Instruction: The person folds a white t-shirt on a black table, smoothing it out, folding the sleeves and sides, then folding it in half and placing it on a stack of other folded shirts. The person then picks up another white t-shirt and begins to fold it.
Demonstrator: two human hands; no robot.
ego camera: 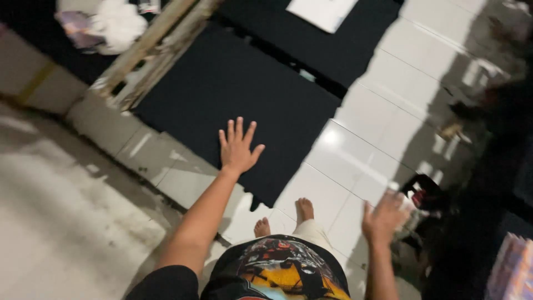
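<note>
Left hand: fingers spread wide, empty, hovering over black mat, which extends from it toward 11 o'clock on white tiled floor. Right hand: blurred, open, empty, well apart at 4 o'clock of mat.

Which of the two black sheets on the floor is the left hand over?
The nearer black sheet; the spread left hand is above its lower part. The farther black sheet has a white sheet on it.

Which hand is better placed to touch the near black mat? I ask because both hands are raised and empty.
Probably the left hand: it is spread open above the black mat. The right hand, blurred, hangs over white floor tiles beside it.
</note>
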